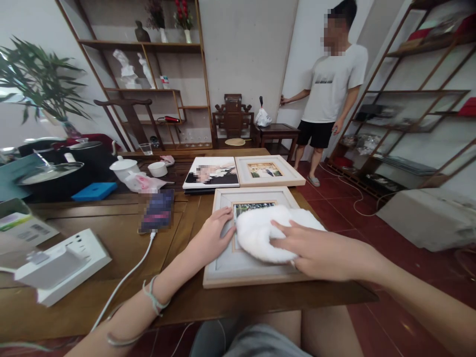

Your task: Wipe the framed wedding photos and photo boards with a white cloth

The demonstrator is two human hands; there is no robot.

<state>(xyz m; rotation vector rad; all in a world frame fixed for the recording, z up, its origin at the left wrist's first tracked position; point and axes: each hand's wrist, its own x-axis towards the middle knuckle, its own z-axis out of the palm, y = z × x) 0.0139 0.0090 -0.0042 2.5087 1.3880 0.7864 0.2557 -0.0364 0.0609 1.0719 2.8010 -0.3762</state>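
A framed picture [219, 270] with a light wooden edge lies flat on the table in front of me. My left hand [215, 235] rests on its left side, fingers stretched out at the edge of the inner photo. Across the photo lies a fluffy white cloth [260, 230], which hides most of it. My right hand [316, 248] grips the cloth from the right and presses it against the picture. Just behind, a second framed photo [297, 177] and a white-edged photo panel [188, 176] lie side by side.
On the wooden table [122, 210] are a phone [158, 210] with a white cable, a power strip [85, 253], a blue box [94, 191], a white teapot [124, 171] and a black pot [55, 181]. A person [330, 84] stands beyond the table, near shelves.
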